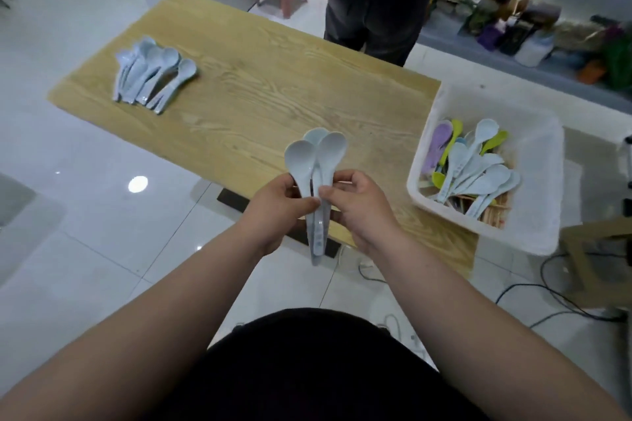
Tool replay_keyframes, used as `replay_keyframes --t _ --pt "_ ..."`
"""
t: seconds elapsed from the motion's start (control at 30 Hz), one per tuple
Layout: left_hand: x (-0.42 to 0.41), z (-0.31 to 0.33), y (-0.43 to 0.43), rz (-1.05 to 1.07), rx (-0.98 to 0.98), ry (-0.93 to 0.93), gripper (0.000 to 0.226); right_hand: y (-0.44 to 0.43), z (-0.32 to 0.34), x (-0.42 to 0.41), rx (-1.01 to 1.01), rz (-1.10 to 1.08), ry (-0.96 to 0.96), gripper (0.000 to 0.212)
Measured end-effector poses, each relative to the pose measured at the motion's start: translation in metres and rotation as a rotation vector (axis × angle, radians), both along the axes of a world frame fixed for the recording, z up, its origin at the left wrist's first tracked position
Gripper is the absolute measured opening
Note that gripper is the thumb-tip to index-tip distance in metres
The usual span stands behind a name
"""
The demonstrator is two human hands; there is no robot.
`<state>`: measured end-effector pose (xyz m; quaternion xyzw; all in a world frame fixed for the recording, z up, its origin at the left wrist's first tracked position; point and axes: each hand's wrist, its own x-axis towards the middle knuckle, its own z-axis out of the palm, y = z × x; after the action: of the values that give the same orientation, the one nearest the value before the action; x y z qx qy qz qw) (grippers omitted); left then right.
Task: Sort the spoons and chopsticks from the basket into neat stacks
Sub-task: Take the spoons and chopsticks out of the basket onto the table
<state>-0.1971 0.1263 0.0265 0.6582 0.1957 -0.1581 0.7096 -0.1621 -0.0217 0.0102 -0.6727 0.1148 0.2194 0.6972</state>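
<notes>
While one pale-blue spoon stack [154, 75] lies on table [273, 85], partway done: left hand [278, 205] and right hand [359, 207] both clamped on held spoons [316, 161]; basket [533, 215] still stocked, spoons [475, 167], probably chopsticks [496, 215].

Table [260, 92]: lay before me, running away to the left.
Spoon stack [152, 73]: sat on the table's far left part.
Basket [543, 161]: stood at the table's right end.
Loose spoons [478, 171]: lay in the basket, over chopsticks [496, 215].
Held spoons [318, 181]: stood between my left hand [277, 208] and right hand [362, 205], above the table's near edge.
</notes>
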Motion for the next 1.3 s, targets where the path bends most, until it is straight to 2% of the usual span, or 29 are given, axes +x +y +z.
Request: replay_keyframes --t 0.23,0.43,0.67,0.83,1.0,1.3 --pt "-0.033 -0.01 0.142 0.079 -0.007 0.011 0.034 0.144 -0.003 -0.018 0.003 0.119 0.022 0.028" --pt "-0.034 -0.012 0.204 0.155 -0.035 0.015 0.027 0.211 -0.01 -0.004 -0.053 0.221 0.016 0.031" --pt "0.024 -0.025 0.256 0.222 0.025 0.09 0.026 0.269 -0.031 0.057 -0.035 0.242 0.06 0.029" --pt "0.08 -0.023 0.307 0.307 0.121 0.117 0.031 0.327 -0.033 0.121 0.005 0.339 0.071 0.03" --pt "0.117 -0.033 0.352 0.363 0.175 0.152 0.028 0.376 -0.043 0.164 -0.027 0.391 0.069 0.028" --pt "0.169 -0.079 0.472 0.338 0.354 0.275 0.016 0.427 -0.086 0.217 -0.197 0.245 0.158 0.027"
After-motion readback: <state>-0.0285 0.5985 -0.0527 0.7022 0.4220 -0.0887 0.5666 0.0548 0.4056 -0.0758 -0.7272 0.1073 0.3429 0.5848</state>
